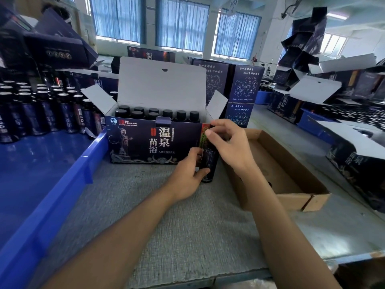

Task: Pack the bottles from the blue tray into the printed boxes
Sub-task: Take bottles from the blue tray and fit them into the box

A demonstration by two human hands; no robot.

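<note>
The dark cylindrical glass bottle with a printed label (210,161) stands upright just in front of the right end of the open dark-blue printed cardboard box (145,142), overlapping its front right corner. Whether the bottle base touches the surface cannot be told.

The left hand (187,176) grips the lower body of the bottle, with the fingers curled round it and the thumb laid across its front. The right hand (231,142) holds the top of the bottle, with the thumb and bent fingers closed round the cap.

The box lid (162,84) stands raised at the back, and both side flaps are spread outward. Rows of black-capped bottles (154,113) stand inside the box.

The box rests on a grey felt mat (166,215). Left of the box lies a blue plastic tray (68,184), its rim just beside the box's left end. Dark labelled bottles (41,113) stand grouped at the far end of the tray.

Right of the box lies a shallow brown corrugated cardboard tray (291,197). Behind the box on the right stand closed dark-blue boxes printed with maps (245,82).
</note>
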